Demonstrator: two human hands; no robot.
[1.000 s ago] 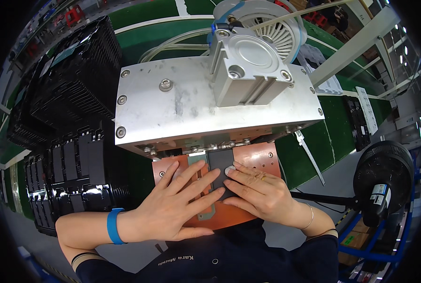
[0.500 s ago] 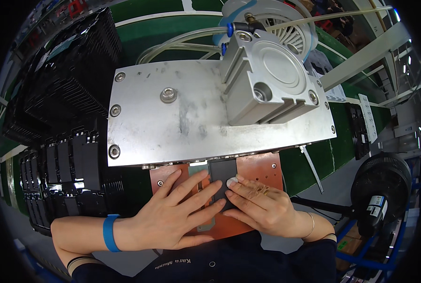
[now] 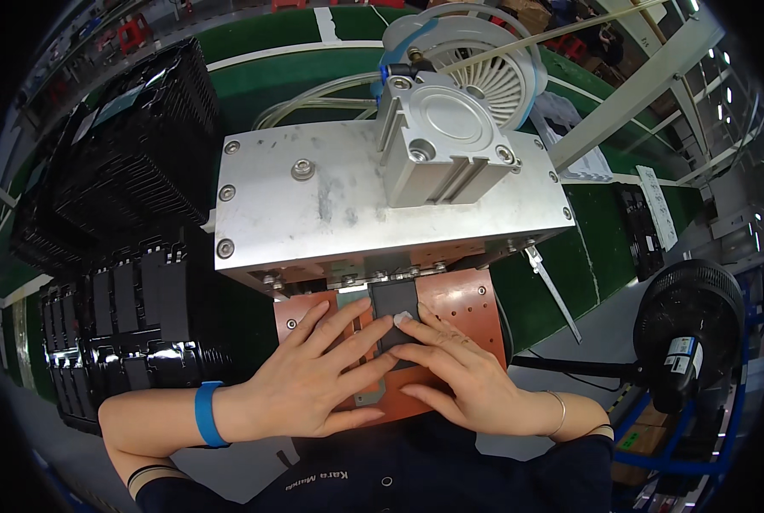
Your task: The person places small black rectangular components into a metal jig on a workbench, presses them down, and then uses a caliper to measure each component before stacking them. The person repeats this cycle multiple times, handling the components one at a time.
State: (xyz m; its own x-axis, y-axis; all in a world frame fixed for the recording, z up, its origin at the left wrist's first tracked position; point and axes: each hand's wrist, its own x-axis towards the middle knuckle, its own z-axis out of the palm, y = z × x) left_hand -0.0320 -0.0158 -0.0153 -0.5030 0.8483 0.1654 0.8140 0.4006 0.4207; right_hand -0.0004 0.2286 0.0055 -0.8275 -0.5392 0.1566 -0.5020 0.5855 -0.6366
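Observation:
In front of me lies a flat dark grey rectangular piece [image 3: 396,298] on a copper-coloured base plate [image 3: 461,297]. My left hand [image 3: 301,389] rests palm down with its fingers spread, fingertips at the left edge of the dark piece. From the right, my right hand [image 3: 467,368] lies over the same piece, fingers stretched and apart, the thumb nearer to me. A small white bit [image 3: 402,318] sits at one right fingertip; whether it is a finger cover or something loose I cannot tell. A grey-green metal strip [image 3: 371,398] shows partly beneath the left fingers.
Right behind the plate stands a silver metal press block [image 3: 348,214] with a square air cylinder [image 3: 442,145] on top. Black trays [image 3: 134,299] and stacked black trays [image 3: 134,162] stand at left. A white fan [image 3: 485,81] is behind; a black fan [image 3: 690,333] at right.
My right fingers have gone from bunched to spread and have shifted slightly left on the dark piece. The left hand stays spread there. The view has shifted, showing more under the press block.

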